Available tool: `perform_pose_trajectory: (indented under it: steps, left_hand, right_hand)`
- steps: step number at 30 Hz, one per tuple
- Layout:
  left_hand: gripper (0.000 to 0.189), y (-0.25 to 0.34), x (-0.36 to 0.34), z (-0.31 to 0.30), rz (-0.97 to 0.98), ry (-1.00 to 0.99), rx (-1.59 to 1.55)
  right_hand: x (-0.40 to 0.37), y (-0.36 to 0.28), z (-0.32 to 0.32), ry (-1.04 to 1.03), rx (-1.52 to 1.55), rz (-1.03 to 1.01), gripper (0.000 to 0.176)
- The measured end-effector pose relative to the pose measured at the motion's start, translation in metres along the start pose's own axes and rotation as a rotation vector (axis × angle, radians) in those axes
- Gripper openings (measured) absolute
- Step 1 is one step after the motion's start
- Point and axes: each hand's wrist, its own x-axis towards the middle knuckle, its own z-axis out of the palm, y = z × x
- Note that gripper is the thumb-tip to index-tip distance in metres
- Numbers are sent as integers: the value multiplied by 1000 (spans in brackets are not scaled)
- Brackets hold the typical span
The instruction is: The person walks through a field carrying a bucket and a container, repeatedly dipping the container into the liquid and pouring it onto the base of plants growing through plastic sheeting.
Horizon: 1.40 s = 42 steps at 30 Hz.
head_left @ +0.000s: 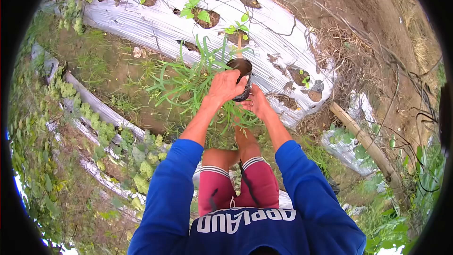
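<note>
Both hands hold a dark pot (243,68) above a grass clump (188,82) — left hand (226,86) wrapped around its side, right hand (257,103) cupping its base — beside silver mulch sheeting (160,28).

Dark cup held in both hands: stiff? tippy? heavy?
Cup is probably stiff: its rim looks round though left hand and right hand grip it. Its top is open with something dark inside, so tilting could spill. Two hands on it hint at some weight, but that's unsure.
</note>
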Motion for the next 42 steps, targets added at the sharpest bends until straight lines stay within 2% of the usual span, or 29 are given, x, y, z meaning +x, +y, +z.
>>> perform_pose_trajectory:
  steps: [2, 7, 9, 10, 11, 13, 15, 17, 24, 29, 33, 35, 37, 39, 41, 42]
  left_hand:
    - [28, -6, -19, 8, 97, 155, -14]
    - [29, -27, -23, -35, 141, 249, -69]
    - [30, -40, -13, -54, 64, 175, -124]
    - [36, -42, -5, -70, -88, 53, -186]
    - [36, -48, 5, -82, -83, 46, -184]
    - [42, -70, 24, -96, -202, -1, -217]
    - [46, -97, 48, -105, -127, 35, -237]
    - [51, -113, 70, -129, -181, -126, -242]
    - [55, -154, 131, -163, -137, -235, -186]
    - [54, -167, 140, -173, -71, -274, -112]
    - [53, -171, 114, -183, -74, -351, -152]
    - [51, -176, 94, -186, -112, -392, -89]
    - [46, -179, 58, -191, 18, -323, -45]
    - [37, -200, 25, -184, 227, -195, 36]
    - [32, -210, -12, -184, 315, -75, 45]
    - [30, -216, -31, -184, 271, -73, 55]
  right_hand:
    - [-1, 4, 4, 53, 6, -39, 53]
    - [2, -14, 43, 45, -87, -43, 50]
    - [8, -16, 58, 58, -101, -62, 51]
    - [7, -21, 68, 86, -101, -83, 54]
    - [9, -25, 79, 90, -93, -85, 54]
    - [24, -28, 93, 59, -98, -98, 56]
    - [41, -40, 111, 81, -96, -132, 57]
    - [53, -40, 129, 77, -100, -145, 57]
    - [79, -45, 188, 105, 3, -159, 58]
    - [77, -42, 214, 101, 111, -163, 56]
    - [71, -27, 216, 108, 150, -143, 58]
    - [59, -15, 211, 266, 117, -161, 64]
    - [40, 0, 200, 304, 70, -162, 67]
    - [21, 23, 182, 322, -22, -130, 66]
    - [7, 56, 158, 342, -9, -132, 61]
    - [-4, 72, 147, 341, 4, -116, 56]
